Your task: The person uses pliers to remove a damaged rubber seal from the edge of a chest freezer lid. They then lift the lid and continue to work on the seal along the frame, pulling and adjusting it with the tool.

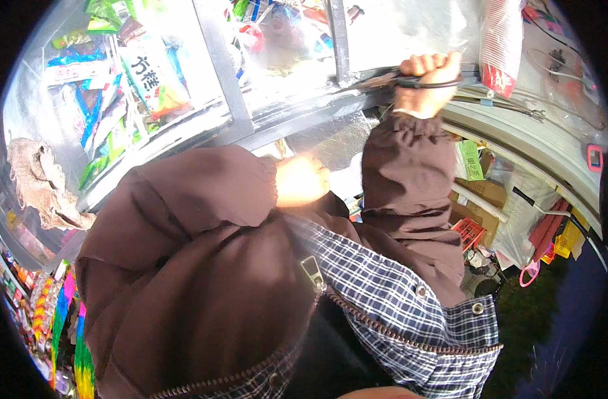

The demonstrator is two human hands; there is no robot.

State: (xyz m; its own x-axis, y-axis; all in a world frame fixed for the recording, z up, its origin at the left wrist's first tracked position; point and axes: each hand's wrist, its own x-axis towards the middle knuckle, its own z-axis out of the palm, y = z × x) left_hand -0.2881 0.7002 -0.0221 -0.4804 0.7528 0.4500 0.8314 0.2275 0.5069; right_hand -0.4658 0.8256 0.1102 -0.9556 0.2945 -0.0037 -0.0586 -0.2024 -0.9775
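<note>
Fingers (420, 64) of the right hand (424, 98) were wrapped around a black loop (444, 84), which was held close to the gray frame (297, 118). The left hand (303, 181) was curled near the coat (184, 286), but whether anything was gripped could not be told. Bright packets (148, 76) were seen past the frame, and a rag (41, 179) was seen at the far left.

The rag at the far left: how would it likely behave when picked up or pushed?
The rag would probably hang floppy when lifted, since it lies crumpled in loose folds. It is likely light for its size, as its ragged edge suggests worn cloth. Pushed, it would probably bunch up rather than roll, given its irregular, wrinkled shape.
</note>
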